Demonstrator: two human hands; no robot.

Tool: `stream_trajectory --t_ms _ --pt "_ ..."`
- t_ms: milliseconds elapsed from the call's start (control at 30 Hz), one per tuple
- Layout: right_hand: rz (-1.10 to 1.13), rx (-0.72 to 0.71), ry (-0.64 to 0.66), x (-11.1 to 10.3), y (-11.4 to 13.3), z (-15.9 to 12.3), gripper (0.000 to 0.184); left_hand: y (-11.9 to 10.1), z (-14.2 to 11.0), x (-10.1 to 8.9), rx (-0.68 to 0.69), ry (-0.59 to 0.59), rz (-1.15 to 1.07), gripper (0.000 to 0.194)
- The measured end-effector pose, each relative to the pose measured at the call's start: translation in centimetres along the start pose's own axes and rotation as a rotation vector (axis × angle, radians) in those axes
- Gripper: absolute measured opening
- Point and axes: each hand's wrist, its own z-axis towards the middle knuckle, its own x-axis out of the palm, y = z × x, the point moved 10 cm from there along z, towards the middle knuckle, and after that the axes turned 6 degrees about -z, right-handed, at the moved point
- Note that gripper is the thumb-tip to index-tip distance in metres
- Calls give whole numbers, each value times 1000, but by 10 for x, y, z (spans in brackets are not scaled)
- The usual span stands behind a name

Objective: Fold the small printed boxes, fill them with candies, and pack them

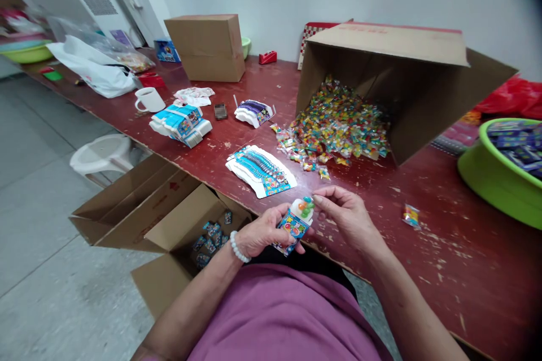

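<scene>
My left hand [266,231] is closed around a small blue printed candy box [294,227], its white top flap raised. At the box's mouth is a clear packet of colourful candies [305,206], green, blue and orange. My right hand [345,213] pinches the packet's edge between thumb and fingertips. Just beyond my hands lies a fanned stack of flat blue cartons [262,172]. Wrapped candies [339,124] spill onto the table from a cardboard box [406,84] tipped on its side. One loose candy packet [411,216] lies to the right of my right hand.
Below the worn red table [457,271], an open carton [178,271] holds several filled small boxes [212,240]. Bundled blue cartons [180,124], purple cartons [254,111] and a white mug [149,100] stand further back. A green basin [486,166] is at right, a white stool [101,155] at left.
</scene>
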Motion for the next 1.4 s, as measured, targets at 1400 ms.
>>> stream_trajectory --t_ms 1400 --pt "-399 -330 -137 0 25 -12 18 -3 9 -26 109 -305 -306 54"
